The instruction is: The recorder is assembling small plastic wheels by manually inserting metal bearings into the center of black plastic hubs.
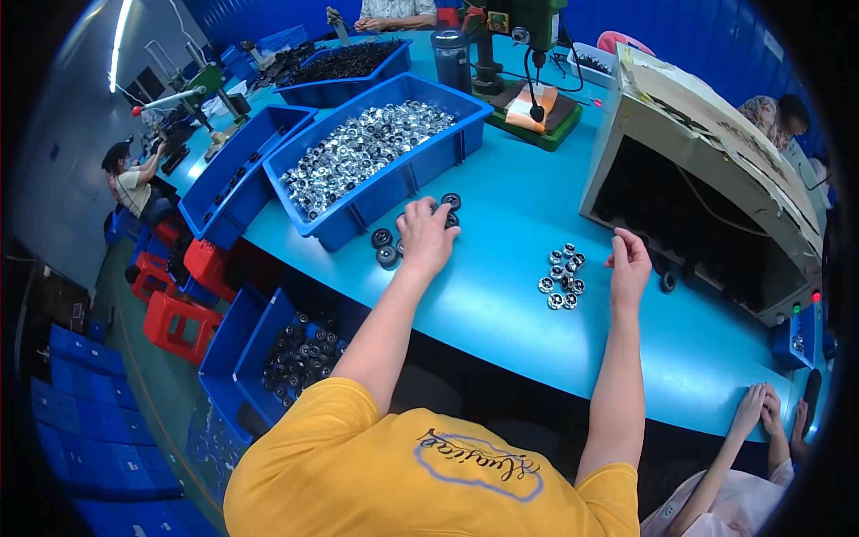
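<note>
My left hand (426,236) is spread, palm down, over a group of small black wheels on the blue table. Its fingertips reach the black wheels (451,200) at the far side; more black wheels (386,256) lie left of it. What is under the palm is hidden. To the right, my right hand (630,261) hovers with loosely bent fingers, thumb and forefinger apart, and nothing shows between them. Left of it, several shiny silver hub pieces with dark centres (564,277) form a loose cluster. A single black ring (667,282) lies to its right.
Beyond my left hand stands a blue bin (335,234) heaped with silver pieces. A green press (542,134) is at the back. A box-like machine (598,174) with a dark opening is on the right. A co-worker's hands (759,410) rest at the lower right table edge.
</note>
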{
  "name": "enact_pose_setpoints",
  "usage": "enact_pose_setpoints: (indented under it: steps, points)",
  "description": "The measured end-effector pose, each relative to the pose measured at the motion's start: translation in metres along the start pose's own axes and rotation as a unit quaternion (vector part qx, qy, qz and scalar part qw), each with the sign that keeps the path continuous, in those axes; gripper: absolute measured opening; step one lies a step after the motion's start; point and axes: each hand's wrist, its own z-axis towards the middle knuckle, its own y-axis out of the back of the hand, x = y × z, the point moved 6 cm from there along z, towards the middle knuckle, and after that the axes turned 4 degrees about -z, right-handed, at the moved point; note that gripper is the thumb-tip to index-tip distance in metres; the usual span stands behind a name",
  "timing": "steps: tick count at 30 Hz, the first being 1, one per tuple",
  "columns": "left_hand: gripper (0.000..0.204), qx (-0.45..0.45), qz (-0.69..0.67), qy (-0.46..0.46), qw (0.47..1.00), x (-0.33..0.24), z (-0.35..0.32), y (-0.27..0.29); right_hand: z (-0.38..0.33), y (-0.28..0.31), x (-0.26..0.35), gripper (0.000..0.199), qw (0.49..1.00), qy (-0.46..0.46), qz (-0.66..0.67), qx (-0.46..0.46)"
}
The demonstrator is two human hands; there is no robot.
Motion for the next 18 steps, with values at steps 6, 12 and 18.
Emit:
enact_pose_setpoints:
  steps: [6, 12, 18]
  points:
    - [0.043, -0.067, 0.017, 0.003, 0.998, 0.007, -0.016, 0.019, 0.019, 0.073, 0.023, 0.019, 0.991, 0.041, -0.057, -0.115]
    - [0.034, -0.102, -0.142, -0.113, 0.978, -0.052, -0.022, 0.012, 0.015, 0.194, 0.014, 0.023, 0.883, 0.106, -0.416, -0.187]
    - [0.029, -0.025, -0.255, -0.161, 0.953, -0.130, -0.015, -0.021, -0.015, 0.183, 0.000, 0.029, 0.842, 0.050, -0.518, -0.145]
